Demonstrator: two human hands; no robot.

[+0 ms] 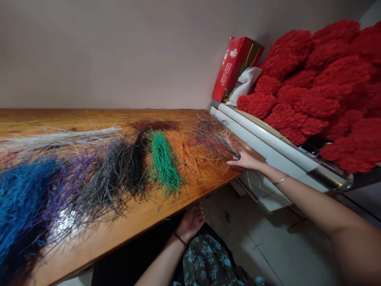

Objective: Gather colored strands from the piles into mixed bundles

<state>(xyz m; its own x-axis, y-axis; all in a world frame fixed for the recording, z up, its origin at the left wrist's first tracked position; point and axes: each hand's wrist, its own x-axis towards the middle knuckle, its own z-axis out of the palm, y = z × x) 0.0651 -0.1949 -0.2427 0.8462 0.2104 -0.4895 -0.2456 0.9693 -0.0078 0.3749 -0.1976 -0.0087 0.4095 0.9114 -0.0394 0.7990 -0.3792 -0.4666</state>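
Note:
My right hand [244, 160] is at the right end of the wooden table [190, 193], its fingers closed round a small bundle of thin strands [228, 143] that points up and left. Loose dark and reddish strands [208, 137] lie just left of it. My left hand [192, 219] rests at my lap below the table's front edge, with its fingers curled; what it holds, if anything, is hidden. Mid-table lie a green pile [163, 161] and an orange pile [183, 155] of strands.
Black [135, 163], grey [110, 171], purple [71, 174], blue [24, 198] and white [68, 139] strands spread leftward. Behind on the right are a red box [229, 67], a white bag [245, 85] and a heap of red fluffy bundles [327, 87].

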